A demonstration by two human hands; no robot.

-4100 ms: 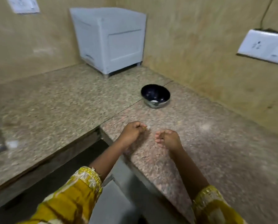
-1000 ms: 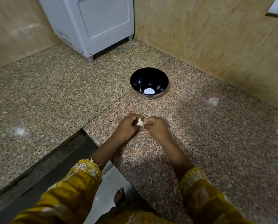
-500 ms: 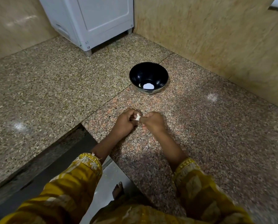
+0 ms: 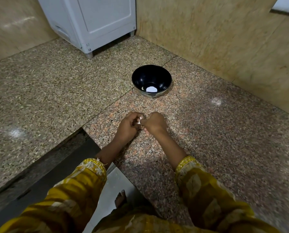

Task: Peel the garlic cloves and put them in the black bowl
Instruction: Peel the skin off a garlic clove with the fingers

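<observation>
A black bowl point(image 4: 151, 78) stands on the granite counter point(image 4: 216, 135) near the wall corner, with a small pale clove beside a bright white glare spot at its bottom. In front of it my left hand point(image 4: 128, 126) and my right hand point(image 4: 154, 122) meet with curled fingers. Between their fingertips they pinch a small white garlic clove point(image 4: 139, 121), mostly hidden by the fingers. Both hands hover just over the counter, well short of the bowl.
A grey-white box appliance point(image 4: 96, 21) on short feet stands at the back against the tan walls. The counter turns an L-shaped corner, its inner edge point(image 4: 83, 130) lies left of my hands, with the floor and a bare foot point(image 4: 121, 198) below.
Since a second ago, the hands stay together on the clove and have shifted only slightly. Four seconds ago they were apart. The view has tilted downward toward the counter.
</observation>
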